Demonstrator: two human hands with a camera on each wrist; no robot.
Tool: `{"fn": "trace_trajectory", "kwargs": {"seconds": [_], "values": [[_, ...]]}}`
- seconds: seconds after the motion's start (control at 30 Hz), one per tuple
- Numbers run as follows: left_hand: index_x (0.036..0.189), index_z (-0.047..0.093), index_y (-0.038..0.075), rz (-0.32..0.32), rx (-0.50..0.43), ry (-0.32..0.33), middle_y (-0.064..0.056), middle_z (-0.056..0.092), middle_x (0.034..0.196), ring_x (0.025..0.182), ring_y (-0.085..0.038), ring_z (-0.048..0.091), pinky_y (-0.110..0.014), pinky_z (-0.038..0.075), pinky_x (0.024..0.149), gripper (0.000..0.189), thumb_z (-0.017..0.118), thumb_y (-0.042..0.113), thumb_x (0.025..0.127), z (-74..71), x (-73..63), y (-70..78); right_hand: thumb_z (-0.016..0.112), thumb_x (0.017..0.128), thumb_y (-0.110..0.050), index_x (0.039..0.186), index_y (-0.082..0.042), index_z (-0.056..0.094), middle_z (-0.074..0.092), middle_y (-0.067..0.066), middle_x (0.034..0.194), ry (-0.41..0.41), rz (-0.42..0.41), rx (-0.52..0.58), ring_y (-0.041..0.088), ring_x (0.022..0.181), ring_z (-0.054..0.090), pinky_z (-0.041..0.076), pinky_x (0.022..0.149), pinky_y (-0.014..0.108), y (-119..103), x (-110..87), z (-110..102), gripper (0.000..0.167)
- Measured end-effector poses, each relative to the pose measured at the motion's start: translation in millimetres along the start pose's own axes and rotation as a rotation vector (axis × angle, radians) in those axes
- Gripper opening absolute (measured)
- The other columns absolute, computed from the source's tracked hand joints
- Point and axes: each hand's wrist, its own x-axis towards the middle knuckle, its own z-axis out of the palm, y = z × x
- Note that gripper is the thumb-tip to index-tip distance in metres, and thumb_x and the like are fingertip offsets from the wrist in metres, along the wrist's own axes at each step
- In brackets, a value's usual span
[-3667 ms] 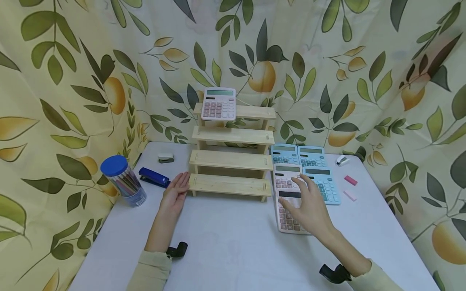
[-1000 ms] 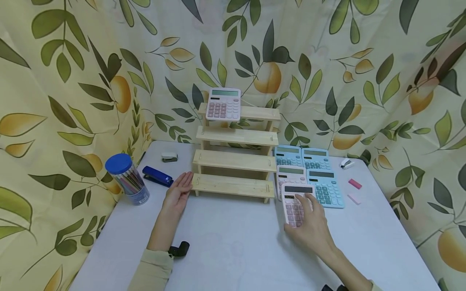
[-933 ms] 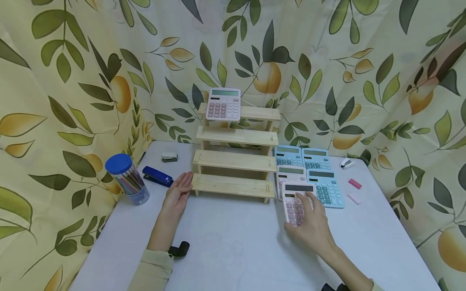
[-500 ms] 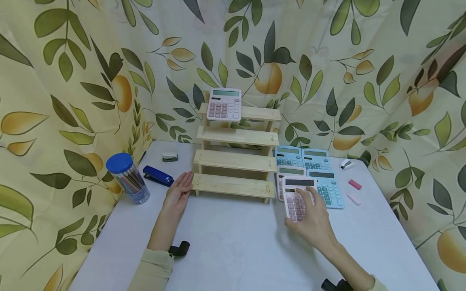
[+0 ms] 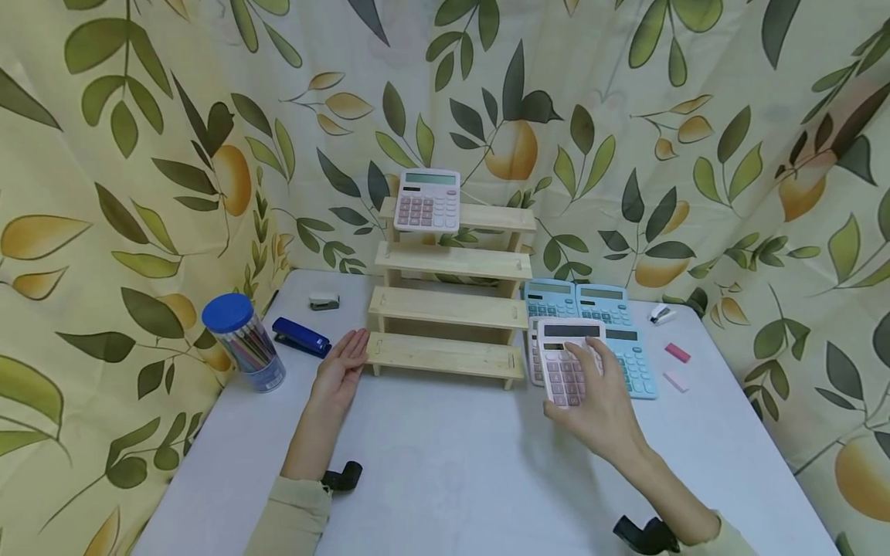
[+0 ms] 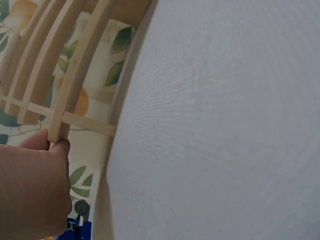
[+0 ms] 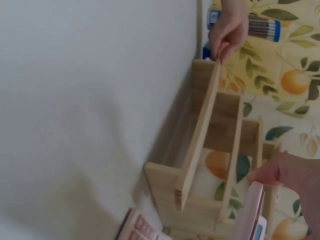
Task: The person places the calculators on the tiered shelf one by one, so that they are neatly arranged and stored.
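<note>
My right hand (image 5: 603, 409) holds a pink-and-white calculator (image 5: 563, 374) by its edges, thumb at the lower left corner and fingers across to the right side. The calculator is raised over another pink calculator (image 5: 534, 363), covering most of it, and overlaps a blue calculator (image 5: 634, 363). Its edge (image 7: 247, 212) shows beside the thumb in the right wrist view. At the lowest step of a four-tier wooden display rack (image 5: 445, 355), my left hand (image 5: 335, 377) pinches the left end of the board. One more pink calculator (image 5: 427, 202) leans upright on the top tier.
Two blue calculators (image 5: 603, 304) lie behind, right of the rack. A blue stapler (image 5: 300, 337), a small white stapler (image 5: 324, 300) and a blue-lidded pencil jar (image 5: 243, 344) stand left. Pink erasers (image 5: 677, 352) and a small white item (image 5: 661, 313) lie right. A patterned curtain surrounds the table.
My right hand has taken hold of the nearest pink calculator, lifted it and moved it away from me, over the pink one behind. The left hand stays at the rack's end.
</note>
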Motion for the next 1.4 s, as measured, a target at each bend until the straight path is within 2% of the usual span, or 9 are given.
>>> {"fn": "trace_trajectory", "kwargs": {"seconds": [0.63,0.9,1.07,1.23,1.4], "values": [[0.167,0.017,0.005,0.002,0.018,-0.007,-0.016,0.027,0.17,0.155,-0.024,0.032,-0.031,0.034,0.122,0.078,0.035,-0.026,0.098,1.7,-0.3,0.3,0.094,0.069,-0.016,0.147,-0.001,0.049,0.03,0.03,0.159,0.073,-0.055,0.038,0.059,0.136,0.037,0.042,0.1,0.08,-21.2,38.5,-25.6,0.092],[0.166,0.018,0.005,0.008,0.012,0.002,-0.016,0.027,0.17,0.155,-0.024,0.032,-0.032,0.033,0.123,0.077,0.035,-0.026,0.098,2.0,-2.1,0.5,0.093,0.071,-0.018,0.15,-0.004,0.049,0.03,0.028,0.161,0.093,-0.058,0.04,0.058,0.135,0.04,0.044,0.101,0.079,-35.8,59.1,-35.4,0.091],[0.166,0.017,0.004,0.012,0.018,-0.005,-0.016,0.027,0.17,0.155,-0.025,0.031,-0.032,0.03,0.124,0.078,0.035,-0.026,0.097,0.9,-1.9,1.0,0.092,0.072,-0.021,0.152,-0.005,0.048,0.027,0.026,0.163,0.103,-0.044,0.045,0.058,0.135,0.041,0.046,0.1,0.077,-47.0,73.3,-37.5,0.092],[0.166,0.017,0.003,0.022,0.016,-0.012,-0.017,0.027,0.17,0.155,-0.026,0.031,-0.033,0.03,0.124,0.078,0.035,-0.027,0.096,0.9,-0.7,0.7,0.091,0.075,-0.023,0.153,-0.004,0.046,0.025,0.026,0.165,0.097,-0.041,0.046,0.057,0.142,0.034,0.04,0.106,0.078,-52.4,92.6,-37.5,0.092],[0.166,0.018,0.003,0.028,0.028,-0.009,-0.018,0.028,0.169,0.155,-0.026,0.033,-0.032,0.032,0.124,0.078,0.035,-0.027,0.096,0.9,0.4,0.5,0.088,0.077,-0.026,0.154,-0.004,0.045,0.025,0.025,0.165,0.083,-0.039,0.041,0.054,0.142,0.035,0.04,0.108,0.076,-51.8,113.8,-32.9,0.09]]}}
